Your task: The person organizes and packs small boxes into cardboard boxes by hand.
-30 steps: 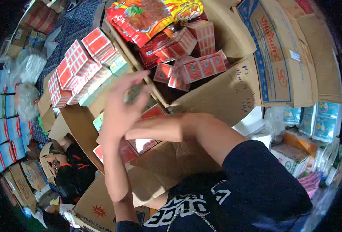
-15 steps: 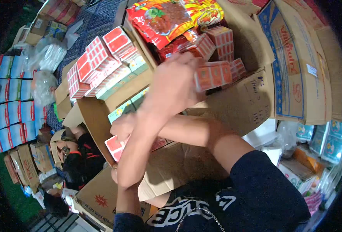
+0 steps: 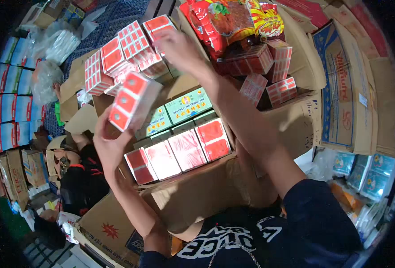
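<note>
My left hand [image 3: 110, 145] grips a red-and-white shrink-wrapped pack of small boxes [image 3: 133, 100], tilted above the left part of an open carton [image 3: 191, 185]. My right hand [image 3: 179, 51], somewhat blurred, is by the carton's far edge with its fingers loosely apart, close to a red-and-white pack [image 3: 159, 27]; whether it touches the pack is unclear. Inside the carton, a row of red-topped packs [image 3: 186, 149] sits in front of green boxes with yellow lettering [image 3: 188, 105]. More red-and-white packs [image 3: 133, 40] are stacked beyond the carton's far left side.
Another carton at the upper right holds red-and-yellow food bags [image 3: 233, 22] and several red packs [image 3: 246, 60]. A printed cardboard box [image 3: 340, 85] stands to its right. Blue boxes [image 3: 16, 105] are stacked at the far left. Another person's dark-clothed body [image 3: 83, 183] is at the lower left.
My crossed arms have parted. My left hand has moved left and now holds up a pack; my right hand has moved up toward the stacked packs. More of the carton's contents show.
</note>
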A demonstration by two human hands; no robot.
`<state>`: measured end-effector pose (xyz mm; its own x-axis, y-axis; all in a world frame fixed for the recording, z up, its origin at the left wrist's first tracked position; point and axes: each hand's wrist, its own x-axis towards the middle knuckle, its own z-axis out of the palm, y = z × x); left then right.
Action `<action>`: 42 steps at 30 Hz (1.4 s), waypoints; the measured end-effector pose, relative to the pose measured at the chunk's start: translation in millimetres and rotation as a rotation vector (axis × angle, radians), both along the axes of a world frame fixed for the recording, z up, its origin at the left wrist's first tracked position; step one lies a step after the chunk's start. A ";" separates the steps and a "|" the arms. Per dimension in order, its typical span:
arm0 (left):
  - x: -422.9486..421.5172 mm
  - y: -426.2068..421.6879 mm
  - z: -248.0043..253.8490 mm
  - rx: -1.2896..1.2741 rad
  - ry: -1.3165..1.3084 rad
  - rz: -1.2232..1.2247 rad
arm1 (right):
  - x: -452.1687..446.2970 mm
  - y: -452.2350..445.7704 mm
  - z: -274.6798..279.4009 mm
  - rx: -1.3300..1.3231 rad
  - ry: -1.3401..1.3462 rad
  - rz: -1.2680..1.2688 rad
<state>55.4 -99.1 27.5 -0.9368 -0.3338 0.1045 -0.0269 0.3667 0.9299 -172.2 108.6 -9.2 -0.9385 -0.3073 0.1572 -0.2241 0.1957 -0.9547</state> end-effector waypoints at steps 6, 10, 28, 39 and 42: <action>-16.7 53.9 -13.5 -0.268 -0.171 -0.394 | -2.4 13.3 13.2 -0.406 -0.324 -0.115; -27.5 68.3 -26.2 -0.210 -0.170 -0.551 | -4.1 16.4 16.1 -0.516 -0.361 -0.102; -32.3 72.0 -22.7 0.035 -0.275 -0.641 | 15.4 111.4 34.5 -1.764 -0.590 -0.870; -43.1 67.1 -30.7 0.070 -0.310 -0.388 | 15.2 130.8 17.2 -1.694 -0.757 -0.815; -44.6 60.4 -37.8 0.067 -0.244 -0.321 | 9.6 132.1 8.2 -1.733 -0.696 -0.798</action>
